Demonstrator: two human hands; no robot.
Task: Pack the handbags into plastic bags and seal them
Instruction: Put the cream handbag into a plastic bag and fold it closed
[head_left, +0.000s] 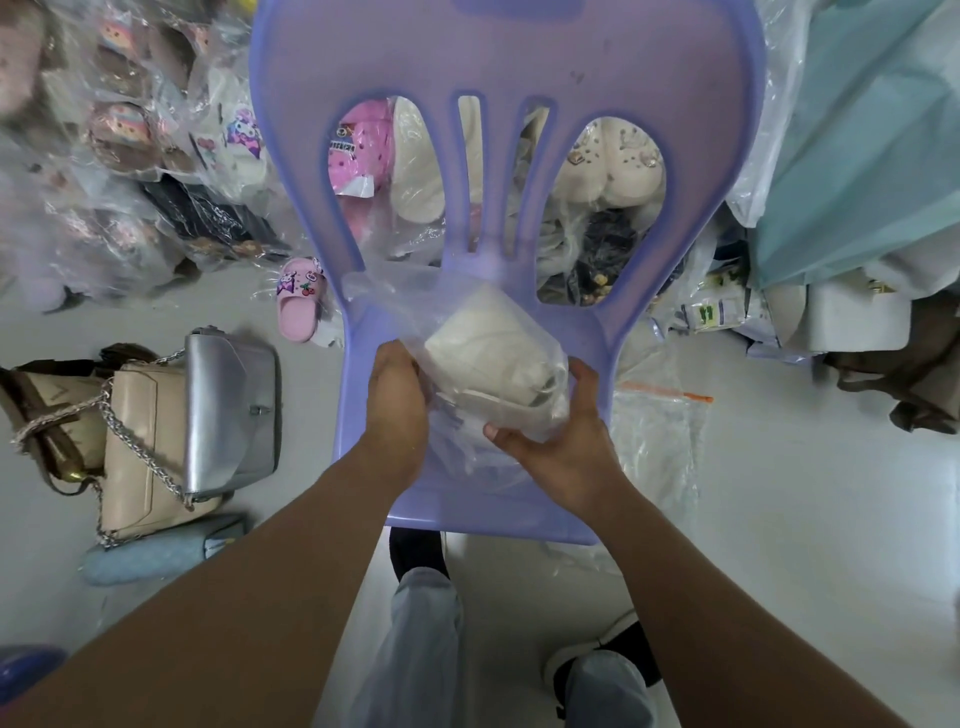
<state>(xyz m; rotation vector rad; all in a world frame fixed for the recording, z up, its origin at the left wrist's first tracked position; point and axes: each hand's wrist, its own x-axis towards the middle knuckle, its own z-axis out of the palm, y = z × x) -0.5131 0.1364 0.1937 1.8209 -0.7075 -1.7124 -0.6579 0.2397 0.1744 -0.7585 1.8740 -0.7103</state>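
Observation:
A white handbag (483, 340) sits inside a clear plastic bag (400, 293) on the seat of a purple plastic chair (519, 57). My left hand (397, 395) grips the left side of the bagged handbag, fingers curled over it. My right hand (561, 439) holds the lower right of the plastic bag, with the thumb under it and the fingers wrapped around its side. On the floor to the left lie a silver handbag (228, 410) and a beige handbag (143, 452) with a chain strap, both unbagged.
A pile of clear plastic bags with an orange zip strip (670, 395) lies on the floor right of the chair. Bagged slippers and clogs (358, 150) are heaped behind the chair. A pink slipper (301, 299) and a brown bag (47, 405) lie at the left.

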